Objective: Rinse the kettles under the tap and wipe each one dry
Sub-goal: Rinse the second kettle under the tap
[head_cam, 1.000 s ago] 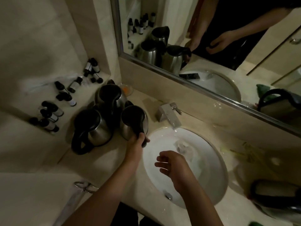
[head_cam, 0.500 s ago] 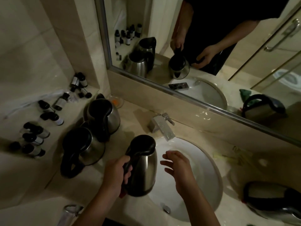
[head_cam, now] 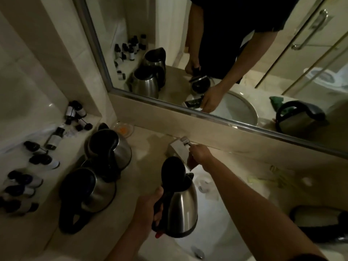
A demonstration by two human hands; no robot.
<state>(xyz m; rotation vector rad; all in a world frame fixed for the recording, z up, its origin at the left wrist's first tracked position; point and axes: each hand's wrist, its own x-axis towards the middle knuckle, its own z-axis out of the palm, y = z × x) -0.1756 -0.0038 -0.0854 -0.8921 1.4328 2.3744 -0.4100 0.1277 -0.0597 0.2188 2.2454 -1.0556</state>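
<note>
My left hand (head_cam: 148,208) grips the black handle of a steel kettle (head_cam: 181,208), held upright over the left side of the white sink (head_cam: 231,230). The kettle's black lid (head_cam: 174,173) stands open. My right hand (head_cam: 200,153) reaches to the chrome tap (head_cam: 178,149) and its fingers touch the lever at the top. No water shows from the spout. Two more steel kettles with black lids stand on the counter to the left, one nearer (head_cam: 88,193) and one behind it (head_cam: 111,147). Another kettle (head_cam: 318,225) lies at the right edge.
Several small dark bottles (head_cam: 33,162) lie on the counter at the far left. A small glass dish (head_cam: 123,129) sits by the wall. A wide mirror (head_cam: 226,53) runs above the tap. Pale wrappers (head_cam: 267,178) lie right of the sink.
My left hand lifted the kettle off the counter and brought it over the sink; its lid is now open. My right hand moved from above the sink up to the tap lever.
</note>
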